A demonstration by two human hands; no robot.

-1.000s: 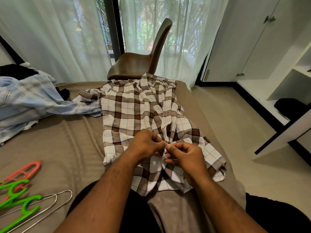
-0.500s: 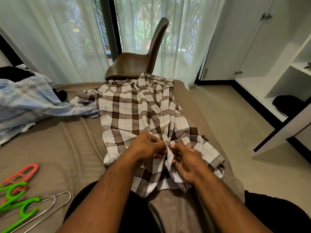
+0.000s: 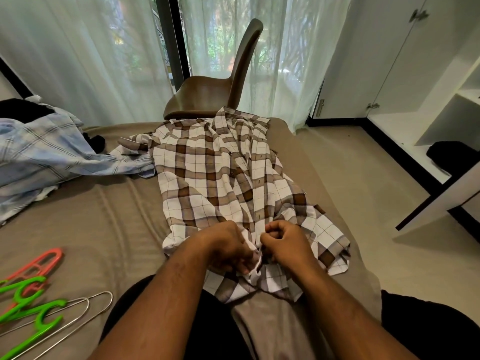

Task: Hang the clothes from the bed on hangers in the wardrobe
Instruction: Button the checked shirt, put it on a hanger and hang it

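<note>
Your left hand (image 3: pixel 226 248) and right hand (image 3: pixel 283 245) meet at the front of the shirt (image 3: pixel 220 178), near its hem. Each hand has its fingers curled and pinches the cloth there. The shirt lies flat on the bed (image 3: pixel 104 229), collar toward the chair (image 3: pixel 207 92), hem toward you. Its right side runs along the bed's right edge, with one sleeve bunched there.

Open floor (image 3: pixel 363 203) lies between that edge and the wardrobe (image 3: pixel 405 61), whose shelves are showing. Bare bed surface extends left of the shirt as far as the pink hanger (image 3: pixel 39 263), green hangers (image 3: pixel 28 307) and wire hangers (image 3: pixel 85 305), which overlap.

A blue shirt (image 3: pixel 46 157) is heaped at far left, its sleeve touching the shirt's left sleeve.

Your fingertips are buried in folds. What they pinch appears to be the button strip. The frame's left edge cuts off the green hangers and the blue shirt. A dark item (image 3: pixel 452 157) on a wardrobe shelf is too dim to identify.
</note>
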